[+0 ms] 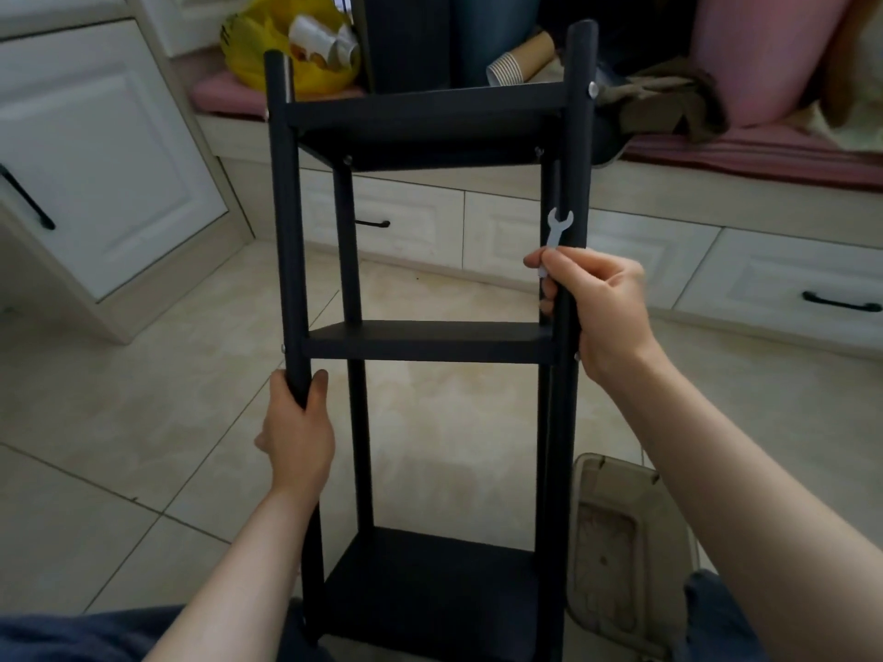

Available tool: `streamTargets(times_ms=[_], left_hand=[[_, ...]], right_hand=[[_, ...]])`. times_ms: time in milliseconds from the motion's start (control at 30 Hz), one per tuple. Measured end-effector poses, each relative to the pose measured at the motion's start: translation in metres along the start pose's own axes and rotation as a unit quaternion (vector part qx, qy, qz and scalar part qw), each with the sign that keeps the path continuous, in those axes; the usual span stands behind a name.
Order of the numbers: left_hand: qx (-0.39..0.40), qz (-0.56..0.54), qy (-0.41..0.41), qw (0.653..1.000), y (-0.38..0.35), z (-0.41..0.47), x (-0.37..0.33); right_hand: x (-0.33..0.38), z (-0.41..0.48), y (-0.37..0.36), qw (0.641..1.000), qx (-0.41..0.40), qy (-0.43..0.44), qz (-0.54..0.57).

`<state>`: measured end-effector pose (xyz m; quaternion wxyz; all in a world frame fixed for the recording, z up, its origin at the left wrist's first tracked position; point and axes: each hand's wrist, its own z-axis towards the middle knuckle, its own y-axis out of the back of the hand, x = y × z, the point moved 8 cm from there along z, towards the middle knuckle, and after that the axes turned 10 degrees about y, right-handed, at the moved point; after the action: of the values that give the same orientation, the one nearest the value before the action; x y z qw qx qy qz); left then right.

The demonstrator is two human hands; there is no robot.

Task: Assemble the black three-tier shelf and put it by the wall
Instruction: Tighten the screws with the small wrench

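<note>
Black metal fills the middle of the view: the shelf (430, 348) leans from the person's lap out over the tiled floor (143, 422), its bottom tier nearest. The left hand (298, 432) wraps its near-left post just below the middle tier. The right hand (602, 308) curls round the near-right post above that tier and pinches a small wrench (556, 231) against it.

All three tiers sit between four posts with bolts showing, so assembly looks nearly finished. A last tightening may remain, then standing it up and carrying it to the wall.

A clear plastic box (621, 542) lies on the floor near right, close to the shelf's foot. Farther off are white drawers (525, 231) and a window seat (740, 150) cluttered with a yellow bag (258, 50) and paper cups (511, 64).
</note>
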<state>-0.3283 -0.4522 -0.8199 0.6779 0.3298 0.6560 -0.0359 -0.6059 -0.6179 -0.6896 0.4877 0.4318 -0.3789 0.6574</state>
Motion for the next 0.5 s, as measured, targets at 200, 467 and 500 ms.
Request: streamTargets(times_ms=[200,467,500], left_hand=[[0.054,-0.019,0.026,0.998,-0.010,0.010,0.004],[0.108,-0.035,0.093,0.989,-0.024,0.016,0.025],[0.110,-0.036,0.095,0.989,-0.024,0.016,0.026]], right_hand=[[0.001,-0.004,-0.007,0.998,-0.013,-0.035,0.053],[0.008,-0.007,-0.021,0.997,0.015,-0.034,0.069],[0.011,-0.007,-0.023,0.997,0.019,-0.031,0.070]])
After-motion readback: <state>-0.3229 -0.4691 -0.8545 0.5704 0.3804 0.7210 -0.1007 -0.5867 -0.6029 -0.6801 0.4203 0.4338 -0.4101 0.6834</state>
